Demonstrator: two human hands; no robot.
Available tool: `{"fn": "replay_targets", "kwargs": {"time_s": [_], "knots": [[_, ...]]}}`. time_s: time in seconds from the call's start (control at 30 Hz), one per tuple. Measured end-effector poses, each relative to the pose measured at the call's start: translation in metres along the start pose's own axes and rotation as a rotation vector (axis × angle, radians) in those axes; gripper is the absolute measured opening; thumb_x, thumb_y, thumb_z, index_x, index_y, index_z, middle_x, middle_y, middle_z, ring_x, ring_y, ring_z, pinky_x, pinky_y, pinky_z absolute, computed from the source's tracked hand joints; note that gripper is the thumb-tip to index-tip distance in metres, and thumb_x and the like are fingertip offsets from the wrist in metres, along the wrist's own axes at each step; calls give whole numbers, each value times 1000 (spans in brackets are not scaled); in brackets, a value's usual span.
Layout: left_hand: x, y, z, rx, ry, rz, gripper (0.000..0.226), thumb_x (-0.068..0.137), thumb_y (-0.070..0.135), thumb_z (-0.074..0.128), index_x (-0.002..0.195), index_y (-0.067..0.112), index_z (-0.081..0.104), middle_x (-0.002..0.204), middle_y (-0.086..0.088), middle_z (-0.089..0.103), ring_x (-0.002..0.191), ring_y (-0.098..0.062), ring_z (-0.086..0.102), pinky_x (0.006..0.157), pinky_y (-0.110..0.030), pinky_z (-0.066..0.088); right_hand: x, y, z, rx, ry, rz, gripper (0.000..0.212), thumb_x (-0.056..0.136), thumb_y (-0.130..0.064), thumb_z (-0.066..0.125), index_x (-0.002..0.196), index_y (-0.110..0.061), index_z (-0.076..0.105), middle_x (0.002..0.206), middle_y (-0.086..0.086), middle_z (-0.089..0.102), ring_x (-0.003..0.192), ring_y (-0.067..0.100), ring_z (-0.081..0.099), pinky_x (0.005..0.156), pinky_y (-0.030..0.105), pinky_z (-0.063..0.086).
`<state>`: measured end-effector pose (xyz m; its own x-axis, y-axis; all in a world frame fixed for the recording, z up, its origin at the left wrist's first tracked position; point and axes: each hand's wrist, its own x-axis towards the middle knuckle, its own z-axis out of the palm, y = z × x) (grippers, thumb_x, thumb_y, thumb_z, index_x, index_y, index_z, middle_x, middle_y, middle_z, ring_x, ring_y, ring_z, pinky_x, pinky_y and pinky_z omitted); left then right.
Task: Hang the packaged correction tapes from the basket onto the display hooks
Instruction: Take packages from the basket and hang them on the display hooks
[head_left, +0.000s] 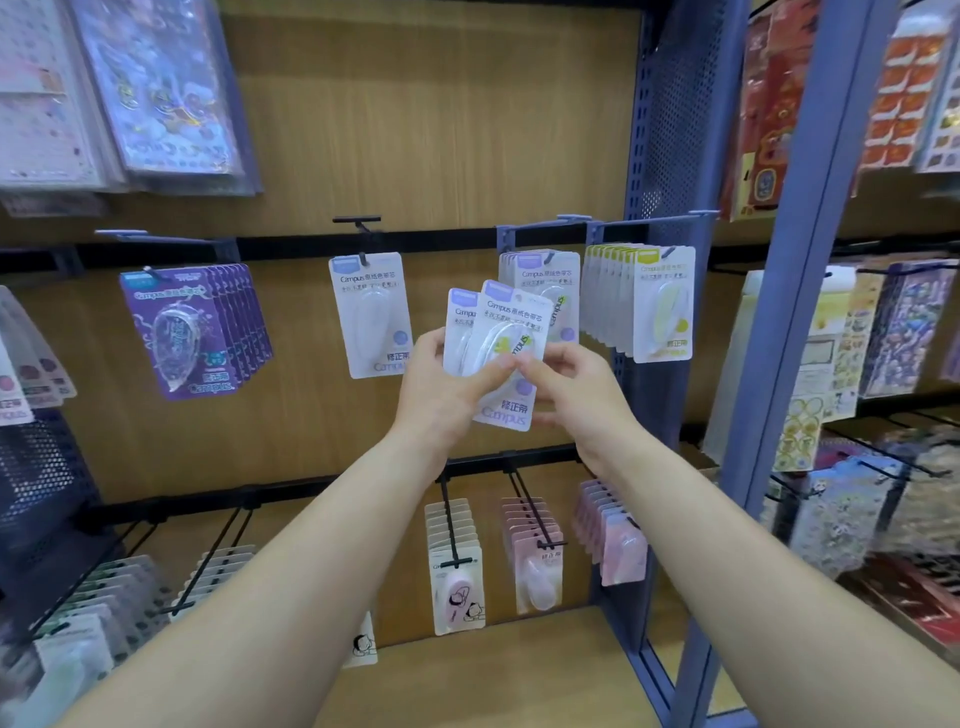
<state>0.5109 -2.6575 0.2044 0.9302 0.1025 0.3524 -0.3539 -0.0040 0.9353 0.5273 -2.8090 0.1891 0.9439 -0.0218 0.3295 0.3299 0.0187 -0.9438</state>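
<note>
Shop display bay: wood-grain back panel (441, 130), blue perforated upright (670, 130), black upper rail (291, 244) fitted with hooks. Sticker sheets (156, 88) are hung top left. More sheets (904, 332) are seen in the next bay to the right.

Upper rail, left to right:
- purple packs (192, 327), stacked on one hook
- single pack (371, 314), white, alone on its hook (362, 258)
- lilac stack (550, 275), partly covered by the held packs
- yellow packs (654, 306), stacked just beside the upright

On the lower rail (519, 462), pink packs (613, 540) and further rows are hung on long hooks. Prints there are too blurred to be read.

Two white correction tape packs are held fanned in front of the panel, between the single pack and the lilac stack and slightly below hook height. The front pack (511, 353) is tilted a little clockwise. The rear pack (460, 322) is overlapped by it, so only its left strip and top are shown. Neither is on a hook.

Both packs are gripped by the left hand (441, 384): fingers are curled behind the left edge and the thumb is laid across the front pack's face. The front pack's lower right part is pinched by the right hand (571, 379), with its fingertips close to the left thumb. Both forearms are raised from the bottom of the view.
</note>
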Motion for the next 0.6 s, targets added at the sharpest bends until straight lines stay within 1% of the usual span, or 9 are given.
{"fn": "replay_targets", "kwargs": {"time_s": [0.03, 0.07, 0.13, 0.17, 0.2, 0.3, 0.43, 0.53, 0.6], "knots": [[2, 0, 3, -14, -7, -9, 54, 85, 25, 84, 130, 18, 55, 119, 3, 70, 96, -11, 74, 63, -23, 60, 4, -2, -5, 15, 18, 1, 22, 99, -25, 66, 115, -9, 67, 102, 5, 78, 91, 22, 77, 64, 32, 61], [4, 1, 6, -15, -3, -15, 47, 89, 24, 79, 129, 18, 55, 119, 3, 70, 93, -11, 74, 60, -22, 59, 8, -4, -11, 28, 48, -3, 21, 100, -25, 65, 115, -10, 67, 103, 5, 78, 91, 22, 77, 66, 34, 62], [11, 2, 7, 20, 35, -21, 33, 98, 22, 69, 128, 20, 56, 121, 4, 69, 95, -8, 71, 60, -19, 56, 21, -7, -21, 25, 136, -35, 18, 100, -27, 64, 115, -18, 67, 106, 1, 77, 95, 20, 76, 78, 41, 63], [16, 1, 7, 24, 46, -24, 32, 99, 20, 66, 129, 21, 56, 121, 5, 69, 97, -9, 71, 63, -20, 56, 27, -9, -26, 14, 165, -63, 16, 100, -28, 63, 114, -22, 67, 106, -2, 77, 97, 17, 75, 82, 40, 61], [18, 2, 6, 21, 49, -30, 33, 100, 18, 66, 130, 20, 55, 120, 5, 69, 97, -10, 71, 63, -21, 56, 33, -11, -29, 2, 177, -89, 14, 101, -28, 63, 114, -24, 67, 105, -6, 76, 98, 12, 74, 84, 36, 59], [23, 5, 6, 30, 47, -18, 35, 99, 15, 67, 132, 18, 56, 118, 5, 70, 93, -7, 71, 57, -16, 55, 44, -19, -33, -14, 176, -112, 16, 102, -26, 61, 117, -24, 67, 102, -12, 74, 92, 0, 70, 80, 23, 53], [27, 9, 9, 49, 46, 25, 30, 99, 15, 66, 127, 19, 56, 112, 9, 69, 84, 0, 69, 53, -12, 51, 51, -14, -37, -50, 194, -118, 20, 102, -26, 60, 120, -22, 68, 103, -15, 73, 89, -7, 68, 78, 18, 53], [29, 11, 10, 78, 37, 32, 31, 98, 12, 65, 128, 17, 57, 113, 6, 69, 85, -2, 69, 53, -13, 51, 51, -9, -40, -79, 194, -134, 23, 102, -26, 61, 123, -21, 68, 104, -16, 73, 84, -14, 66, 65, 5, 48], [30, 12, 11, 96, 33, 33, 32, 97, 9, 64, 128, 16, 58, 116, 3, 69, 87, -4, 69, 53, -13, 51, 52, -8, -41, -93, 187, -144, 24, 102, -25, 61, 124, -20, 68, 102, -16, 73, 83, -16, 65, 62, 3, 46]]}}
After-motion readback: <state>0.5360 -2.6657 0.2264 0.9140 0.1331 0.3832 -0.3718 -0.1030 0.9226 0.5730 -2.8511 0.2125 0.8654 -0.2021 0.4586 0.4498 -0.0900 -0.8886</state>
